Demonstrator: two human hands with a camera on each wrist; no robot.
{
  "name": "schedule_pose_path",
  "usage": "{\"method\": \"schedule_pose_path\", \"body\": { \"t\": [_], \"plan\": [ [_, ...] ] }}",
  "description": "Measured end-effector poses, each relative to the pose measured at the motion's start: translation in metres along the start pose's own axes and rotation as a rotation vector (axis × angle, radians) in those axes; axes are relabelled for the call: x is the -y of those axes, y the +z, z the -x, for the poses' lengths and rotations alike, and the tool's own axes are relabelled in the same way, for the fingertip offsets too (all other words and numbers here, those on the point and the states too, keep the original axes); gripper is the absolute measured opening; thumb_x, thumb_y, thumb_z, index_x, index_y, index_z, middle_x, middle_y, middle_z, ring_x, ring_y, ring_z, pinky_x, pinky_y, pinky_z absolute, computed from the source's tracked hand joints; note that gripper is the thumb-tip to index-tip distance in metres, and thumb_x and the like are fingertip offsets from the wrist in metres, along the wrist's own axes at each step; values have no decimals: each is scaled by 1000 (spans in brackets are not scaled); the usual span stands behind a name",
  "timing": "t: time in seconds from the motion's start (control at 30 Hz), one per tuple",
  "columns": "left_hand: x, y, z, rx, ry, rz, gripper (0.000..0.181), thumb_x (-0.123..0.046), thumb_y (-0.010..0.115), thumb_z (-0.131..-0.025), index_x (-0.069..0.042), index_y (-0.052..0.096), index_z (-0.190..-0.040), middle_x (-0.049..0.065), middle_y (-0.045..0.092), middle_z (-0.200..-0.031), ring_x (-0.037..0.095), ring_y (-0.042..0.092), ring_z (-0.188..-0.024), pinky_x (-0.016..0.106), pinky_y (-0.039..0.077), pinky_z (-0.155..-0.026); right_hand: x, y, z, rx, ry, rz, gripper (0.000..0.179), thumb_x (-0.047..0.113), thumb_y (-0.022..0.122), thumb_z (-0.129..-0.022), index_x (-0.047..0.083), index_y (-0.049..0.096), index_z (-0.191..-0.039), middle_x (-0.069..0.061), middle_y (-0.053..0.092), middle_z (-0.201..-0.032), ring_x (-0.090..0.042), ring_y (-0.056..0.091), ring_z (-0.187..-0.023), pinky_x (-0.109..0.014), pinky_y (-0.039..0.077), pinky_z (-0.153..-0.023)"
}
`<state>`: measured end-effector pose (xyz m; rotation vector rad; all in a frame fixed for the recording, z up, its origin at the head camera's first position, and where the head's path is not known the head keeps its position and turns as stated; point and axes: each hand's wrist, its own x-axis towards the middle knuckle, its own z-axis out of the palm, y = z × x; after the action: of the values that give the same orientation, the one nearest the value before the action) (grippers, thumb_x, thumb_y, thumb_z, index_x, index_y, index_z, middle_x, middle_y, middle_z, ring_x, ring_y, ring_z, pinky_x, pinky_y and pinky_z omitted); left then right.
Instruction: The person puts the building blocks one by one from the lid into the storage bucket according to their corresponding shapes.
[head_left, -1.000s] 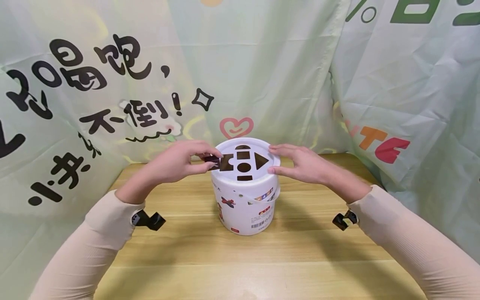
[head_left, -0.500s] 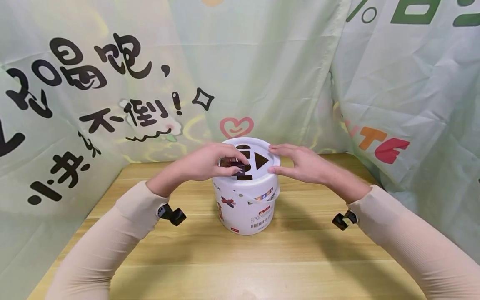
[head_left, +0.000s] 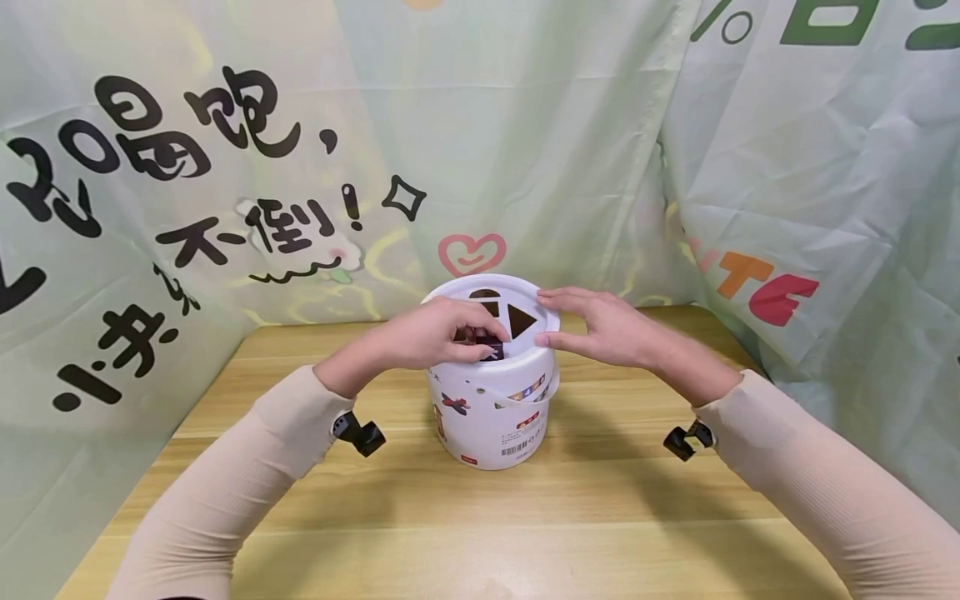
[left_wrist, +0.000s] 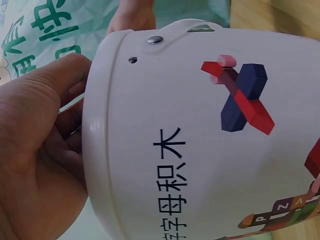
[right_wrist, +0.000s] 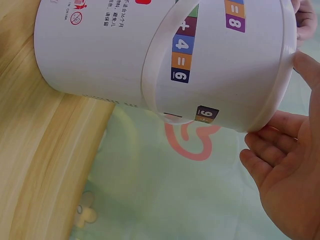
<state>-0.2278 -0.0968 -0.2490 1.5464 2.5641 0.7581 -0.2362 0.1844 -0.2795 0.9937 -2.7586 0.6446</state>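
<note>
A white bucket [head_left: 487, 425] with printed pictures stands upright on the table. Its lid [head_left: 521, 346] has cut-out shapes, among them a triangle at the right. Over the front of the lid, my left hand [head_left: 438, 333] pinches a small dark block [head_left: 492, 348] with a light mark between thumb and fingers. The hand covers part of the block and several of the holes. At the right rim, my right hand [head_left: 607, 327] rests with its thumb and fingertips apart on the lid's edge. In the right wrist view, the fingers of my right hand [right_wrist: 295, 170] look loosely bent against the rim.
The bucket's white handle [right_wrist: 152, 65] hangs against its side. Wooden table [head_left: 495, 533] surface lies around the bucket. Behind and at both sides hangs a printed cloth [head_left: 525, 150]. Each sleeve carries a small black wrist camera [head_left: 360, 433].
My left hand has moved right with the dark block, from the lid's left edge to above its front holes, and sits slightly lower now. My right hand has stayed at the rim.
</note>
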Motion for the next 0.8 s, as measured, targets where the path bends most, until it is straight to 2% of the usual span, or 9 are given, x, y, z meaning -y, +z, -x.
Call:
{"method": "schedule_pose_path", "body": {
  "t": [0.17,0.4,0.63,0.8],
  "plan": [
    [2,3,2,12,-25,-19,22,-12,65,-95,-12,71,-116,-4,67,-106,10,56,-92,28,49,-84,0,0,0,9,-9,6,72,58,61,-90,9,52,-142,-6,47,-148,-30,42,-135,-53,35,-108],
    [2,4,3,5,-34,-15,20,-12,65,-95,-11,72,-114,-4,67,-101,8,59,-90,26,50,-83,0,-2,2,15,-6,15,72,58,60,-90,10,51,-143,-6,46,-148,-29,43,-135,-52,36,-108],
    [1,1,10,-31,-46,-38,21,-16,66,-95,-11,71,-115,-1,67,-110,12,59,-97,30,51,-87,2,-5,5,34,-16,38,74,58,57,-92,11,45,-148,-5,41,-152,-29,40,-137,-51,34,-109],
    [5,-4,22,-79,-41,-54,23,-16,68,-93,-10,71,-115,2,67,-112,18,59,-101,36,50,-88,0,-9,11,43,-20,41,75,54,58,-94,11,38,-151,-8,34,-155,-32,35,-139,-54,32,-110]
  ]
}}
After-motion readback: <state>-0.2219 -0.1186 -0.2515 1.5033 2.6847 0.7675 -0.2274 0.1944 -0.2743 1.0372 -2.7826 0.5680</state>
